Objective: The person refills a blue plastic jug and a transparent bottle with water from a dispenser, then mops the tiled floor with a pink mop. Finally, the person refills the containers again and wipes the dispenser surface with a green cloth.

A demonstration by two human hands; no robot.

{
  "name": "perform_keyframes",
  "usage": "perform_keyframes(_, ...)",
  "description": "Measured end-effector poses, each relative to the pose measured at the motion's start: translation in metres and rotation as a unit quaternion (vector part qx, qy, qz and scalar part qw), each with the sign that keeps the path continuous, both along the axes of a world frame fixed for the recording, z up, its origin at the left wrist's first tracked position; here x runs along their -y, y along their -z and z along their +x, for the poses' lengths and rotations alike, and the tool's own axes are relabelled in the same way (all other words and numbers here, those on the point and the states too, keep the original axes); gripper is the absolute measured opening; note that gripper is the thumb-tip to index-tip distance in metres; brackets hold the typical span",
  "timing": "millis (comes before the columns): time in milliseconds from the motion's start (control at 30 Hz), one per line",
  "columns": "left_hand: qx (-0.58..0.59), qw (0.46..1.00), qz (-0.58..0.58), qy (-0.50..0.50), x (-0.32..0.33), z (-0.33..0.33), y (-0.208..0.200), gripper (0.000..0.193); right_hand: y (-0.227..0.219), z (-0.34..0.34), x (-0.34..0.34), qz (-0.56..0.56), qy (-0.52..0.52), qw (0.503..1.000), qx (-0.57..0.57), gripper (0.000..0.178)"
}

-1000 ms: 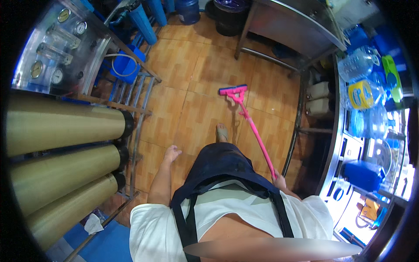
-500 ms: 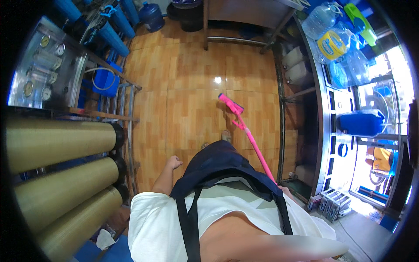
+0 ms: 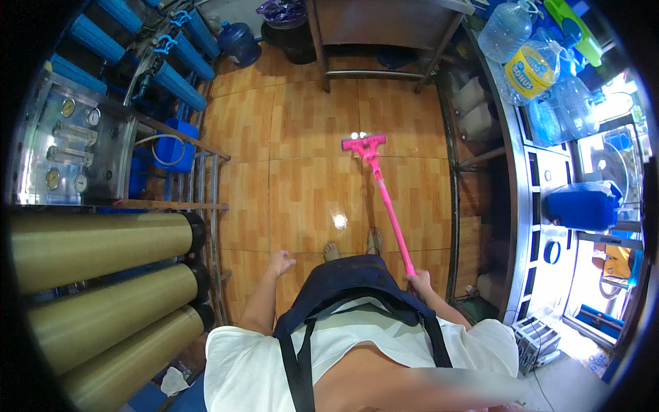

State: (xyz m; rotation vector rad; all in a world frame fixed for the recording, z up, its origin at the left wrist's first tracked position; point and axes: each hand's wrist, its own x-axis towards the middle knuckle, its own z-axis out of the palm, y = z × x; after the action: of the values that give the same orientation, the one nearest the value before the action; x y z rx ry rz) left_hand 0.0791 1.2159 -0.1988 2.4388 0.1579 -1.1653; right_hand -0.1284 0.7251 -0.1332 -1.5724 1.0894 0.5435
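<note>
My right hand [image 3: 418,282] is closed around the upper end of a long pink mop [image 3: 392,215], to the right of my dark apron [image 3: 357,275]. The mop slants forward and leftward, its wide flat head down at the tiled floor [image 3: 302,178] ahead of my feet. Out to the left of the apron, my left hand [image 3: 281,264] hangs over the floor, holding nothing, with its fingers loosely apart. Both feet, in sandals, show just beyond the apron's far edge.
Large tan cylinders [image 3: 110,244] and a metal rack [image 3: 216,206] line the left. A steel counter [image 3: 518,178] with plastic bottles [image 3: 532,72] runs along the right. At the back stand a steel table [image 3: 374,73], a black bin [image 3: 294,42] and a blue water jug [image 3: 239,44].
The mop's head has turned more level and the handle shows longer in view. My right hand has come forward into sight, and my left hand's fingers have loosened. The view has shifted slightly.
</note>
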Motion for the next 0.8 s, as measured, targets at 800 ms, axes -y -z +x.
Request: perform_keyframes(800, -0.023, 0.998, 0.053, 0.016, 0.047, -0.019, -0.013, 0.06, 0.1, -0.033, 0.091, -0.292, -0.156, 0.943, 0.042, 0.026)
